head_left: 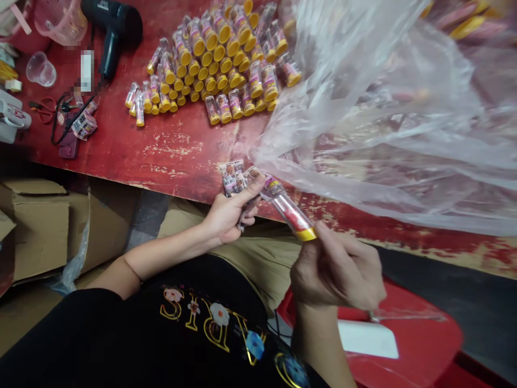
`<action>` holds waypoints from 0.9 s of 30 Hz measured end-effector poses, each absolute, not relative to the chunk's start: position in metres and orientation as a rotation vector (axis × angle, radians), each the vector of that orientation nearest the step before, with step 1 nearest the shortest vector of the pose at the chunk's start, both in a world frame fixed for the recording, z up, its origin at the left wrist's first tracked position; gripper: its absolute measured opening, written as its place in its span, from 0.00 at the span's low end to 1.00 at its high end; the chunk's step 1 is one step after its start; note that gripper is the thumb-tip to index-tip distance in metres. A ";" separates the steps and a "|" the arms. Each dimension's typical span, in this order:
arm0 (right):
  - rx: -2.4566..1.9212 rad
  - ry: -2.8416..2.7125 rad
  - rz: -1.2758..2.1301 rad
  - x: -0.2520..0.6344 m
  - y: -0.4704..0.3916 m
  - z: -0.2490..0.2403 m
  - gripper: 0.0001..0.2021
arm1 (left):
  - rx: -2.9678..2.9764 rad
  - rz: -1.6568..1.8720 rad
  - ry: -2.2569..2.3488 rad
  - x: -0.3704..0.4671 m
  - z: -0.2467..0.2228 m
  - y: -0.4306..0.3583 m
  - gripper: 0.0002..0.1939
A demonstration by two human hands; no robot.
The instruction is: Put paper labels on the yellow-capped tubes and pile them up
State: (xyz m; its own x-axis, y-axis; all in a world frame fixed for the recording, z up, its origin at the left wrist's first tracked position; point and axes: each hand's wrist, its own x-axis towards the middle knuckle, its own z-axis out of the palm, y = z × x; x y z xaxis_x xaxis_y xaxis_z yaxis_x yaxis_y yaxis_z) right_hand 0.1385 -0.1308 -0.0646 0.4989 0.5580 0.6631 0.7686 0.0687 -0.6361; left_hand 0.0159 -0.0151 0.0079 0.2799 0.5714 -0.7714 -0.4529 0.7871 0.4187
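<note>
My left hand [234, 213] is closed around a small stack of printed plastic sleeves [233, 177], near the table's front edge. Between my two hands slants a clear tube [290, 212] with a yellow cap and something red inside. Its upper end sits at the mouth of a printed sleeve by my left thumb; how far in it is I cannot make out. My right hand [339, 269] pinches the tube at its yellow cap end. Farther back on the table lies a pile of similar yellow-capped tubes [210, 54] in printed wraps.
A large clear plastic bag [363, 118] with tubes inside covers the red table's right side. At the back left are a hair dryer [115, 27], a pink basket [60, 21], red-handled scissors [45, 109] and a mug [14, 116]. Cardboard boxes [40, 231] stand below left; a red stool [420, 334] is at right.
</note>
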 end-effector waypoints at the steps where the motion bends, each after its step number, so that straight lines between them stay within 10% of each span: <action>1: -1.600 -1.191 -0.255 0.139 -0.132 -0.065 0.09 | 0.135 0.683 1.092 0.016 0.008 -0.015 0.20; 20: -1.439 -1.302 -0.162 0.147 -0.129 -0.052 0.20 | 0.152 0.683 1.136 0.018 0.005 -0.019 0.16; 27: -1.576 -1.088 -0.126 0.134 -0.129 -0.061 0.11 | 0.255 0.730 1.123 0.019 0.001 -0.023 0.15</action>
